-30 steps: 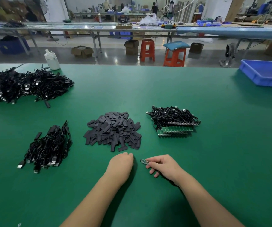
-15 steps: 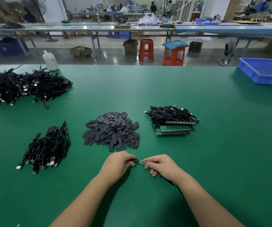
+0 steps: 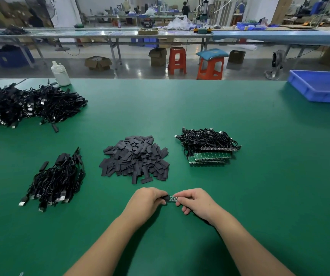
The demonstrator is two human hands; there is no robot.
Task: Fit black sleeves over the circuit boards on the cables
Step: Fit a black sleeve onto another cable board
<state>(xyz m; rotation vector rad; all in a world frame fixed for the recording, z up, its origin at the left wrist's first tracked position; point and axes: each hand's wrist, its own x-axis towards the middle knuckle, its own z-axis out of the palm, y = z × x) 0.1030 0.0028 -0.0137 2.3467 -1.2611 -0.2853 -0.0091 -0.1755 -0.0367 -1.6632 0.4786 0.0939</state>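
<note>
Low centre of frame, just above the green worktop point(image 3: 239, 196): both hands meet. Left hand point(image 3: 146, 202) has fingers curled, pinching a black sleeve point(image 3: 166, 198) at its right tip. Right hand point(image 3: 196, 202) has fingers curled too, pinching a small circuit board point(image 3: 173, 199) from the right side. Sleeve end & board end touch; can't tell how far the board sits inside, too small. Cable behind the board is hidden by the right hand.

Centre of frame, above the hands: loose pile of black sleeves point(image 3: 134, 159). Right of it, stack of green boards w/ cables point(image 3: 208, 148) coiled on top, board edges lined up facing the viewer. Left of the sleeve pile, lower left: smaller bundle of black cables point(image 3: 56, 180), USB plugs pointing toward the bottom-left. Upper left: big heap of black cables point(image 3: 27, 105), w/ a white bottle point(image 3: 60, 73) at the worktop's far edge just beside it. Upper right: blue tray point(image 3: 319, 86), partly cut off by the frame edge.
</note>
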